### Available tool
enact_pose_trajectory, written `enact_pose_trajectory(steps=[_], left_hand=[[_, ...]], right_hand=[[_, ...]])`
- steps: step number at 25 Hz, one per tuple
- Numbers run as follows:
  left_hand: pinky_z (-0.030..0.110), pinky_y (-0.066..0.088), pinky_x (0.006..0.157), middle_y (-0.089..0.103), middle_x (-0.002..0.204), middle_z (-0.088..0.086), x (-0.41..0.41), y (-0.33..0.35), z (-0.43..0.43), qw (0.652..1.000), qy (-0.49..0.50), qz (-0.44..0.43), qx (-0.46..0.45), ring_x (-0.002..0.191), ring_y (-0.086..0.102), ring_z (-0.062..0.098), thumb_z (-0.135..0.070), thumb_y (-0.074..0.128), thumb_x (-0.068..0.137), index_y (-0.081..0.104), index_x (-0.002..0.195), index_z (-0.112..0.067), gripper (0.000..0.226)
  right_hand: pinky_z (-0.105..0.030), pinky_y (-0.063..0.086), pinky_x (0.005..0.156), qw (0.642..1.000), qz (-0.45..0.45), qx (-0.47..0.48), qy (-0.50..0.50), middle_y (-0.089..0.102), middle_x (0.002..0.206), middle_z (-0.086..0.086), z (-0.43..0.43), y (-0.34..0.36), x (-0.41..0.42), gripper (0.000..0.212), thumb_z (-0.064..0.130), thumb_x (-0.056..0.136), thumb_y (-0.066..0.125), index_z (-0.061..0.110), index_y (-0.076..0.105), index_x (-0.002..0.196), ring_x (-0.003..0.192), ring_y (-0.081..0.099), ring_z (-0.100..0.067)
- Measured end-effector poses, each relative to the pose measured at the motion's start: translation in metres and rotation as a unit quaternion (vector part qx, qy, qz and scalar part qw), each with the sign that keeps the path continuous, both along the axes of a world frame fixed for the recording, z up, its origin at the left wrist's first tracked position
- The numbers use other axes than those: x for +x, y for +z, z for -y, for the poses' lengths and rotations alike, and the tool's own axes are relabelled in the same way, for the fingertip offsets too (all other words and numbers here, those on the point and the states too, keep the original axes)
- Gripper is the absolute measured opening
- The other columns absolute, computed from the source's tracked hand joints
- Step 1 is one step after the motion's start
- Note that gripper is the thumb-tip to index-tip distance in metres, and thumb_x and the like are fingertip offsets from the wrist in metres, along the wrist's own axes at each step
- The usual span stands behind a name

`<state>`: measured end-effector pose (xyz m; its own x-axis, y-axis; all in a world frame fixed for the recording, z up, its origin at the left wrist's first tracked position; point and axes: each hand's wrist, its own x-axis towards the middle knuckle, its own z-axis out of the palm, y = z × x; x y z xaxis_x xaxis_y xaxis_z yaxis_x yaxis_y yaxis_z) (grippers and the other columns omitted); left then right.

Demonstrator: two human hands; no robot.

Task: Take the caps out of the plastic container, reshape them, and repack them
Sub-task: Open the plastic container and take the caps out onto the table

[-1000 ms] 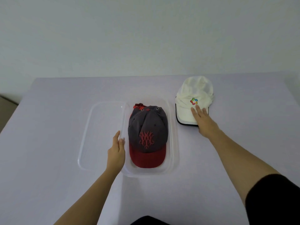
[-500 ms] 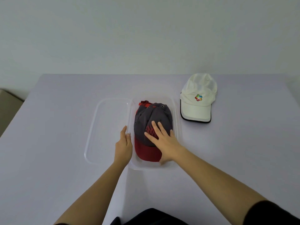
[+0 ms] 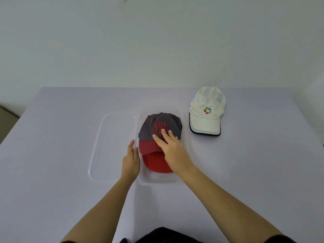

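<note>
Clear plastic rectangular container (image 3: 158, 181), open, on the lilac counter (image 3: 52, 155).

Hands:
- Left hand (image 3: 130, 160) has straight fingers and rests on the container's left rim.
- Right hand (image 3: 172, 149) has its fingers spread over the grey cap with dark red brim (image 3: 168, 121). The thumb is hidden, so whether it pinches cannot be told.

That cap's crown is creased. Under it, inside the container, lies the bright red brim of a second cap (image 3: 155, 163). A clear plastic lid (image 3: 112, 137) lies just left. Far right on the counter sits a white cap with multicoloured logo (image 3: 206, 118), crown rounded.

Judged progress: one cap out, two left, no repacking begun.

Right grip (image 3: 172, 151) rests on the grey-red cap (image 3: 175, 122) in the clear container (image 3: 157, 181); left grip (image 3: 131, 160) touches its wall.
</note>
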<state>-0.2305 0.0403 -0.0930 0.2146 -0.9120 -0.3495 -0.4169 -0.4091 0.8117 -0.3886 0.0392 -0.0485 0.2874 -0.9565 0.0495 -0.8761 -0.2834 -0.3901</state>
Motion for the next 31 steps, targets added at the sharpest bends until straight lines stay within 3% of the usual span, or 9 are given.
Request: enact_pose_trajectory(steps=[4,8,13,17,19,22,24,28,31], left_hand=[[0.037,0.037,0.099,0.053,0.135,0.017,0.002,-0.006,0.002,1.0,0.005,0.005,0.0,0.12,0.052,0.035,-0.032,0.024,0.103,0.028,0.147,-0.027,0.045],[0.032,0.036,0.089,0.058,0.128,0.017,0.0,-0.006,0.001,1.0,0.011,0.002,-0.006,0.114,0.055,0.033,-0.032,0.025,0.102,0.029,0.147,-0.028,0.045],[0.031,0.035,0.085,0.058,0.126,0.015,-0.002,-0.003,-0.001,1.0,0.008,0.009,-0.004,0.097,0.053,0.024,-0.031,0.025,0.102,0.028,0.147,-0.028,0.045],[0.031,0.035,0.086,0.057,0.127,0.016,-0.002,-0.005,-0.002,1.0,0.001,0.019,-0.01,0.095,0.049,0.02,-0.03,0.024,0.103,0.027,0.147,-0.027,0.045],[0.031,0.035,0.086,0.056,0.128,0.016,-0.002,-0.005,-0.002,1.0,-0.001,0.023,-0.011,0.097,0.05,0.021,-0.03,0.023,0.103,0.027,0.148,-0.026,0.045],[0.032,0.035,0.085,0.057,0.127,0.016,-0.002,-0.006,-0.002,1.0,-0.004,0.03,-0.005,0.1,0.053,0.027,-0.029,0.024,0.102,0.025,0.148,-0.025,0.046],[0.037,0.038,0.089,0.054,0.13,0.019,-0.004,-0.009,-0.001,0.997,-0.022,0.07,-0.003,0.104,0.052,0.031,-0.027,0.027,0.102,0.025,0.148,-0.018,0.047],[0.051,0.028,0.111,0.04,0.144,0.025,-0.012,-0.017,-0.001,0.932,-0.102,0.318,-0.142,0.137,0.032,0.041,-0.022,0.036,0.098,0.039,0.138,0.004,0.048],[0.048,0.037,0.106,0.046,0.136,0.026,-0.032,-0.011,0.001,0.933,-0.14,0.244,-0.222,0.127,0.044,0.04,-0.021,0.04,0.094,0.043,0.134,0.006,0.048]], right_hand=[[-0.036,0.04,0.106,0.955,0.133,-0.24,-0.111,0.044,0.142,-0.018,-0.021,0.012,-0.042,0.069,-0.017,0.074,0.036,0.017,0.05,0.133,0.133,0.039,-0.04],[-0.032,0.035,0.112,0.918,0.175,-0.328,-0.138,0.033,0.151,-0.002,-0.068,0.004,-0.096,0.038,0.003,0.098,0.041,0.017,0.047,0.132,0.134,0.037,-0.035],[-0.03,0.027,0.115,0.942,0.106,-0.278,-0.155,0.015,0.158,0.011,-0.131,-0.055,-0.134,0.048,0.013,0.098,0.044,0.034,0.038,0.14,0.143,0.025,-0.026],[-0.039,0.044,0.099,0.979,0.015,-0.118,-0.164,0.005,0.158,0.015,-0.155,-0.099,-0.15,0.116,-0.022,0.061,0.072,0.042,0.023,0.145,0.147,0.007,-0.014],[-0.034,0.053,0.089,0.988,-0.013,-0.045,-0.145,0.0,0.158,0.017,-0.157,-0.112,-0.155,0.124,-0.03,0.054,0.067,0.042,0.024,0.144,0.147,0.002,-0.015],[-0.023,0.048,0.088,0.992,-0.006,0.017,-0.126,0.005,0.157,0.017,-0.153,-0.116,-0.167,0.111,-0.025,0.055,0.061,0.04,0.032,0.14,0.144,0.009,-0.018],[-0.03,0.05,0.09,0.991,-0.003,0.04,-0.128,0.025,0.15,0.004,-0.146,-0.105,-0.17,0.099,-0.018,0.052,0.061,0.036,0.045,0.133,0.138,0.028,-0.028],[-0.049,0.057,0.079,0.977,-0.016,0.0,-0.212,0.06,0.116,-0.013,-0.122,-0.076,-0.151,0.062,-0.021,0.05,0.065,0.015,0.071,0.101,0.104,0.058,-0.036],[-0.045,0.049,0.097,0.965,0.095,-0.02,-0.243,0.056,0.125,-0.008,-0.103,-0.055,-0.112,0.041,-0.005,0.08,0.059,0.011,0.063,0.117,0.118,0.051,-0.027]])
